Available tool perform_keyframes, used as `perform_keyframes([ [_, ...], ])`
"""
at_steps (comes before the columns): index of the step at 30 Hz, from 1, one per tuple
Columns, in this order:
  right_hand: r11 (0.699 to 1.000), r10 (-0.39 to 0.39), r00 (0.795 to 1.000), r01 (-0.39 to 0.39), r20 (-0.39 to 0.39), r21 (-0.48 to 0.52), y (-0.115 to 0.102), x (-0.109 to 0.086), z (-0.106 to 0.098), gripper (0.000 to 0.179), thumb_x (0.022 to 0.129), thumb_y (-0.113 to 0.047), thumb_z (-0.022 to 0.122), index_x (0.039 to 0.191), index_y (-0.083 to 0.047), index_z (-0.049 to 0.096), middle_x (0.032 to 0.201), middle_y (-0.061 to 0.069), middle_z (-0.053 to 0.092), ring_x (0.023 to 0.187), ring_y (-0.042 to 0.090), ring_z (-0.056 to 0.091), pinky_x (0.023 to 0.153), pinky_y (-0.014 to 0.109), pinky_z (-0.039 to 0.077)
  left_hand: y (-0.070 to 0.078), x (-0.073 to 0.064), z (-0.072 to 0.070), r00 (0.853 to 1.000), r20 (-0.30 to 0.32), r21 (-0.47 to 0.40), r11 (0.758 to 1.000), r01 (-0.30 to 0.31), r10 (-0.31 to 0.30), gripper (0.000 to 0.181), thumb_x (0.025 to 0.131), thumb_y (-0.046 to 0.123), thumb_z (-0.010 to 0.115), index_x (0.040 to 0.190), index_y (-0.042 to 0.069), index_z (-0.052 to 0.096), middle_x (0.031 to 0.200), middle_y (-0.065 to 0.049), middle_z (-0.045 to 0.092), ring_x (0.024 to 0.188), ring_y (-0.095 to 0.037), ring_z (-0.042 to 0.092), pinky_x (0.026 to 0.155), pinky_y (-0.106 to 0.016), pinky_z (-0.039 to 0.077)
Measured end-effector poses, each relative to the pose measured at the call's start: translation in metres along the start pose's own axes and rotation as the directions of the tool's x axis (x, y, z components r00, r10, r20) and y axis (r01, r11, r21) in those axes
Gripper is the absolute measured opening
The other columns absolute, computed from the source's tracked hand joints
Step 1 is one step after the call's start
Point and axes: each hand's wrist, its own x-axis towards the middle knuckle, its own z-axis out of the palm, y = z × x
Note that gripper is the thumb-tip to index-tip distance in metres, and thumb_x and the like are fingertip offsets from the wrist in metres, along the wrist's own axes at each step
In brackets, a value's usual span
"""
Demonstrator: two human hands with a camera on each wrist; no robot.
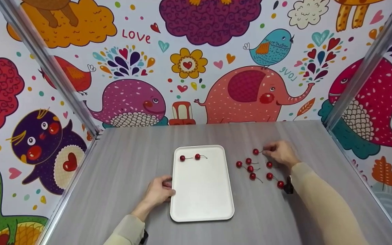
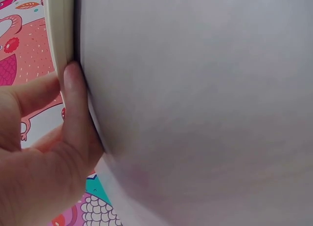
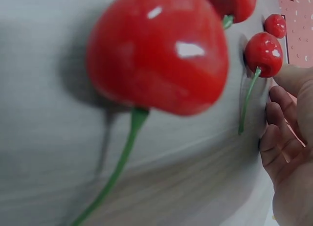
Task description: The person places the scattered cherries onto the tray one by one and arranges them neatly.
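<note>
In the head view my left hand (image 1: 159, 190) grips the left edge of a white rectangular tray (image 1: 202, 190); the left wrist view shows a finger along the tray's rim (image 2: 61, 35). Two red cherries with stems lie near the tray's far end, the left cherry (image 1: 182, 158) and the right cherry (image 1: 197, 157). To the right of the tray, my right hand (image 1: 282, 153) has its thumb and fingertips together at the stem of the farthest cherry (image 1: 256, 151), pinching it. Close below that hand lies another cherry (image 1: 269, 164). In the right wrist view a near cherry (image 3: 159, 52) looms large.
Several more cherries lie loosely grouped on the grey table (image 1: 131, 153) between tray and right forearm, one cherry (image 1: 280, 184) right beside the black wrist strap (image 1: 288, 185). Patterned walls with metal posts (image 1: 359, 68) border the table at the back and sides.
</note>
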Motion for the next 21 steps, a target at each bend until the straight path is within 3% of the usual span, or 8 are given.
perform_keyframes([
  [9, 0.990, -0.116, 0.991, 0.110, -0.064, -0.089, 0.0018, 0.0010, 0.0040, 0.024, 0.105, -0.021, 0.080, 0.124, -0.009, 0.086, 0.125, 0.019, 0.081, 0.111, 0.035, 0.068, 0.099, 0.052, 0.060, 0.0005, -0.0007, 0.0000, 1.000, 0.000, 0.003, 1.000, 0.002, -0.002, 0.063, 0.086, -0.008, 0.077, 0.148, -0.010, 0.065, 0.108, -0.017, 0.070, 0.089, -0.017, 0.071, 0.070, -0.034, 0.069],
  [14, 0.978, -0.180, 0.976, 0.165, -0.121, -0.127, 0.0020, -0.0007, 0.0054, 0.016, 0.102, -0.017, 0.083, 0.111, -0.006, 0.089, 0.115, 0.019, 0.084, 0.103, 0.032, 0.070, 0.089, 0.042, 0.057, 0.0008, -0.0011, 0.0005, 1.000, 0.005, -0.005, 1.000, -0.005, 0.005, 0.063, 0.087, -0.008, 0.076, 0.148, -0.010, 0.064, 0.107, -0.017, 0.071, 0.087, -0.016, 0.072, 0.069, -0.033, 0.069],
  [21, 0.992, -0.106, 0.990, 0.100, -0.087, -0.072, -0.0001, -0.0016, 0.0035, 0.019, 0.105, -0.024, 0.081, 0.113, -0.009, 0.089, 0.115, 0.016, 0.082, 0.104, 0.030, 0.065, 0.086, 0.034, 0.051, 0.0017, -0.0013, 0.0003, 1.000, 0.002, 0.005, 1.000, -0.011, 0.011, 0.062, 0.087, -0.008, 0.077, 0.148, -0.010, 0.064, 0.106, -0.016, 0.070, 0.086, -0.016, 0.070, 0.067, -0.031, 0.067],
])
